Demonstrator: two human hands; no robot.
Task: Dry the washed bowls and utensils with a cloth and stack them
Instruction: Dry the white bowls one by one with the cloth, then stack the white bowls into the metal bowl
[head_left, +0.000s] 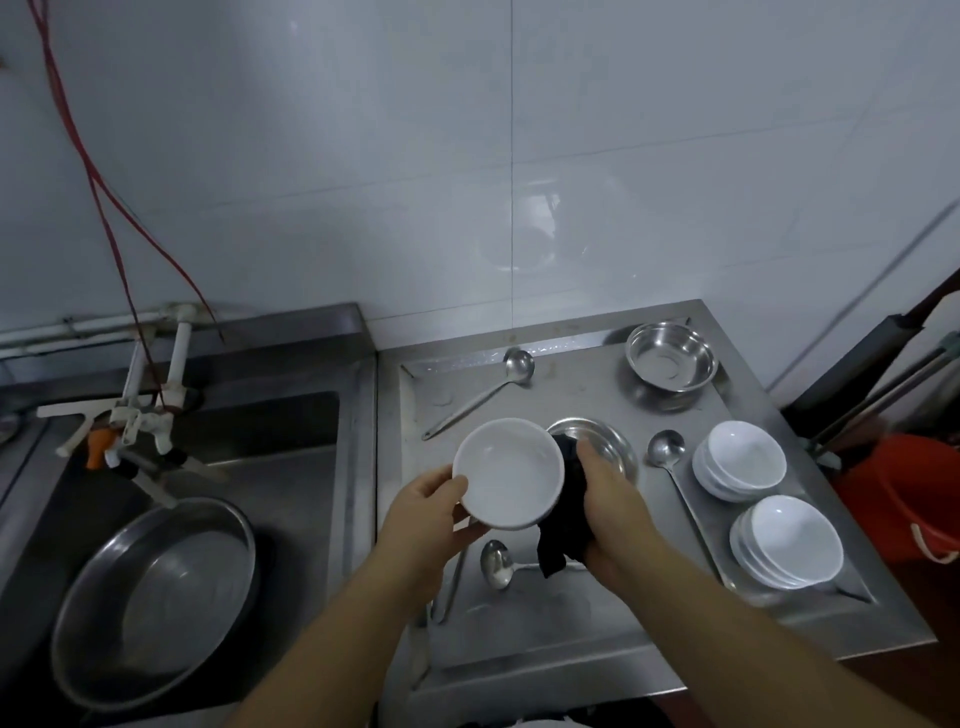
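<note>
My left hand (428, 512) grips the rim of a white bowl (509, 473), held tilted above the steel draining counter (571, 623). My right hand (608, 499) holds a black cloth (566, 519) against the bowl's right outer side. Two stacks of white bowls stand at the right, one farther back (743, 460) and one nearer (789, 543). A steel bowl (672, 356) sits at the back right. Another steel dish (608, 441) lies partly hidden behind the cloth. Three ladles lie on the counter: back (483, 395), right (667, 452) and front (496, 564).
A sink (291, 467) on the left holds a large steel basin (156, 597) under white taps (135, 426). Red wires (98, 171) hang down the tiled wall. An orange bucket (914, 493) and dark poles stand off the counter's right edge.
</note>
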